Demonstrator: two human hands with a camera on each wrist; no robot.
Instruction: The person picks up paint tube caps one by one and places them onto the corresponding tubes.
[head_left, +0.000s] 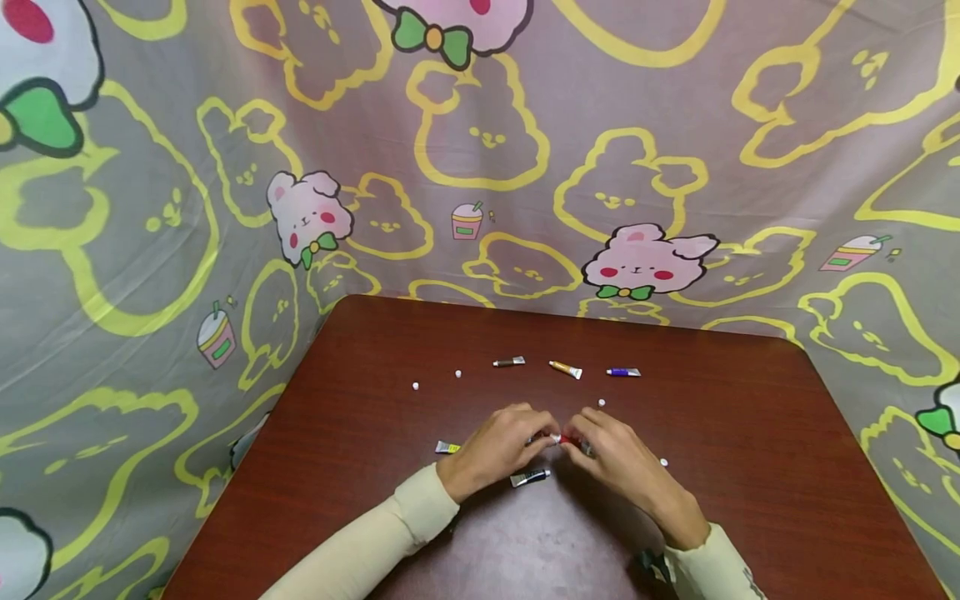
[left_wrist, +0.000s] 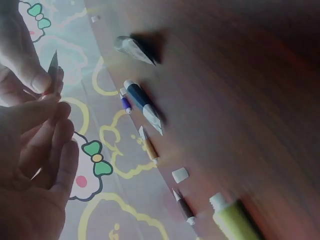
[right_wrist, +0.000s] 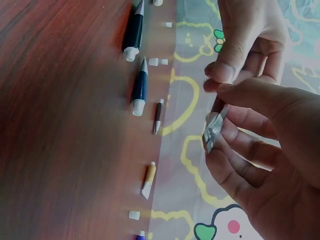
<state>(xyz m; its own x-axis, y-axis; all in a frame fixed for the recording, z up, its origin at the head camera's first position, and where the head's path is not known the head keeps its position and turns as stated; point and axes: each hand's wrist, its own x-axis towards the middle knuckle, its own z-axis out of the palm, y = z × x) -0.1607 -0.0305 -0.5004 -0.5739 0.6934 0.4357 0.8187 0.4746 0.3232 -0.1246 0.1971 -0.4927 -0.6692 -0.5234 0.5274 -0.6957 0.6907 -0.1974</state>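
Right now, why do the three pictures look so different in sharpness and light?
Head view: sharp, evenly lit, the table edges bowed by a wide lens, soft shadow under the hands. Left wrist view: dim and hazy, the yellow-green tube smeared, the left hand close and soft. Right wrist view: brighter, pale sheen on the wood, the right hand near and slightly soft.

On the dark wooden bench (head_left: 750, 433) lie a brown paint tube (head_left: 509, 362), an orange tube (head_left: 566, 369) and a blue tube (head_left: 623, 372) in a row, with small white caps (head_left: 416, 386) scattered near. A rabbit-print cloth (head_left: 225, 167) hangs behind.
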